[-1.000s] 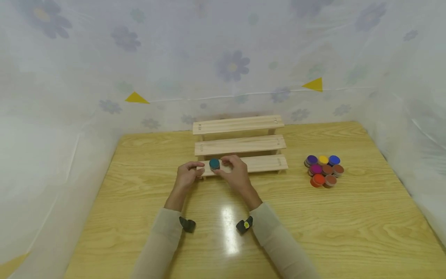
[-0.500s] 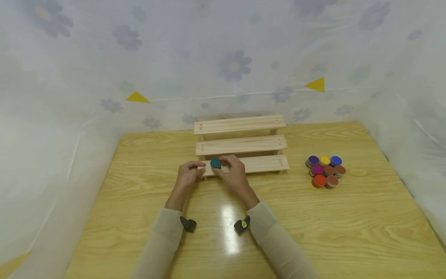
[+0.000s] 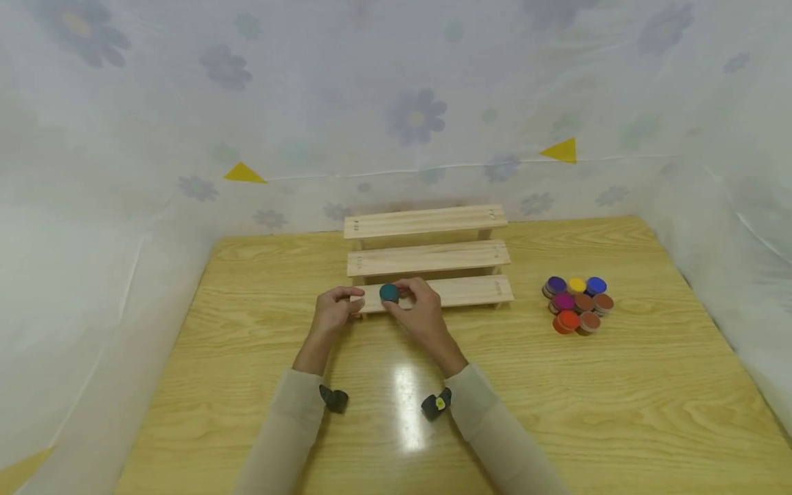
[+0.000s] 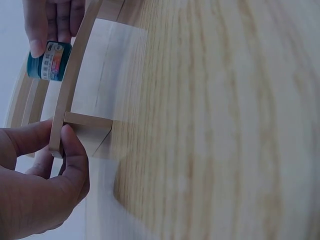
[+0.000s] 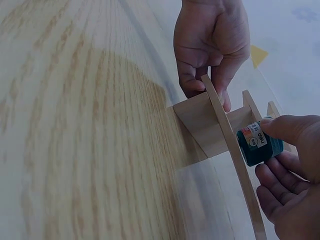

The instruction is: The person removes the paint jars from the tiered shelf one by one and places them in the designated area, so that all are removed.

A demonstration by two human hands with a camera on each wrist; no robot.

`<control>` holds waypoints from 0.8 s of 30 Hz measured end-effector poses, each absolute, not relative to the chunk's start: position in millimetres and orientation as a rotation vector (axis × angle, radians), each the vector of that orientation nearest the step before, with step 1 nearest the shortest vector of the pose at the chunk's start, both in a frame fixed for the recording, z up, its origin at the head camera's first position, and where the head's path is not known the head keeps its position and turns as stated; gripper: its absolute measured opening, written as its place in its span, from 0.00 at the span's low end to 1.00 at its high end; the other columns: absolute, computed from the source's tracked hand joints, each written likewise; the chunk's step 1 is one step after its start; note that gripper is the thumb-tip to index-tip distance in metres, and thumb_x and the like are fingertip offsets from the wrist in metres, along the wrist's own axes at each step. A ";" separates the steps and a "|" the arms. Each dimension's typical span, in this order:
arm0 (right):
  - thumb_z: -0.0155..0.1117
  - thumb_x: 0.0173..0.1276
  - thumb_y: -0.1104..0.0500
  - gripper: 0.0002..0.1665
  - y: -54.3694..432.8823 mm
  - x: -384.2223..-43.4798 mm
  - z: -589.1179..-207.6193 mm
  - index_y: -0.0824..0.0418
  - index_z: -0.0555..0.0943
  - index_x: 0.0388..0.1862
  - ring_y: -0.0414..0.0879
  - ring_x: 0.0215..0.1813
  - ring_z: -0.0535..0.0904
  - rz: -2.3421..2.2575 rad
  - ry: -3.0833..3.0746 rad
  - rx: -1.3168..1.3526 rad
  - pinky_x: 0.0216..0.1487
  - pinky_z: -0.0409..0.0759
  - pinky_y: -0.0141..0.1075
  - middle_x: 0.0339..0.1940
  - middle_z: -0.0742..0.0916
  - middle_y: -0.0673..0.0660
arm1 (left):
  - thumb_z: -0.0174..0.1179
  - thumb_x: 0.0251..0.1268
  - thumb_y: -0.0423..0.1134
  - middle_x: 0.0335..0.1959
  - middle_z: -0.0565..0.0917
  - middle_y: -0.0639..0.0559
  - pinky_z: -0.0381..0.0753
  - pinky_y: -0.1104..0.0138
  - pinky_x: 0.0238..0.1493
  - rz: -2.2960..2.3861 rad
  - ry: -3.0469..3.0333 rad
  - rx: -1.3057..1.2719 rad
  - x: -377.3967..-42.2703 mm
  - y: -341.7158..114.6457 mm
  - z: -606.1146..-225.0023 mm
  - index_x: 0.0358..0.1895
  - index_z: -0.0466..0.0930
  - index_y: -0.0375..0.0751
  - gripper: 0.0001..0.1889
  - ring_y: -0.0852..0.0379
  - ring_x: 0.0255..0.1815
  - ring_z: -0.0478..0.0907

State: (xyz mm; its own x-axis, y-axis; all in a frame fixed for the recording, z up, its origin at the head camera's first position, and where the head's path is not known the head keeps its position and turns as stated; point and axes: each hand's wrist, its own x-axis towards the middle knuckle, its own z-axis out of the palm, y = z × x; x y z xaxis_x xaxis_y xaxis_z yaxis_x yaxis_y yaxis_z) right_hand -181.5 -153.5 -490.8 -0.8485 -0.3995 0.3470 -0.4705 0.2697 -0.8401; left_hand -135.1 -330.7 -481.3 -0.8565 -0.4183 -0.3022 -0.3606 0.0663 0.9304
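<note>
A small teal paint jar (image 3: pixel 389 293) with a printed label stands upright on the lowest step of a three-tier wooden stand (image 3: pixel 467 291), towards its left end. My right hand (image 3: pixel 422 311) holds the jar, thumb on the near side and fingers around the far side. In the right wrist view, the jar (image 5: pixel 259 143) touches the step's board. With my left hand (image 3: pixel 333 313) I pinch the left end of that same board; the left wrist view shows the thumb above it and the fingers (image 4: pixel 75 160) beneath.
Several paint jars stand grouped on the table right of the stand, among them a red jar (image 3: pixel 566 322), a yellow jar (image 3: pixel 577 284) and a blue jar (image 3: pixel 597 285). Behind the stand rises a flowered curtain (image 3: pixel 297 103) with yellow triangles on it.
My right hand has shifted the teal paint jar slightly to the right along the lowest step. My left hand stays on the board's end.
</note>
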 end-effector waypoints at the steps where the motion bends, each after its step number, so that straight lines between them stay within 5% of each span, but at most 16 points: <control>1: 0.74 0.54 0.60 0.20 -152.0 -181.1 -490.5 0.63 0.80 0.45 0.50 0.44 0.79 1.659 -2.442 0.845 0.48 0.80 0.42 0.40 0.82 0.57 | 0.61 0.60 0.31 0.41 0.78 0.48 0.80 0.70 0.35 -1.947 -2.261 0.829 -135.2 -330.9 -481.5 0.46 0.82 0.34 0.11 0.61 0.29 0.76; 13: 0.73 0.54 0.63 0.19 -132.8 -177.6 -485.5 0.65 0.80 0.45 0.54 0.46 0.80 1.691 -2.349 0.846 0.50 0.80 0.46 0.41 0.82 0.59 | 0.61 0.61 0.31 0.54 0.75 0.45 0.79 0.70 0.39 -1.999 -2.248 0.821 -134.1 -330.9 -480.8 0.48 0.81 0.33 0.13 0.59 0.36 0.76; 24: 0.74 0.53 0.64 0.21 -108.1 -180.1 -488.9 0.67 0.80 0.46 0.54 0.45 0.80 1.691 -2.291 0.735 0.52 0.79 0.48 0.42 0.82 0.61 | 0.60 0.62 0.30 0.55 0.74 0.44 0.80 0.68 0.40 -2.012 -2.239 0.787 -132.4 -329.6 -478.9 0.49 0.80 0.32 0.13 0.60 0.35 0.75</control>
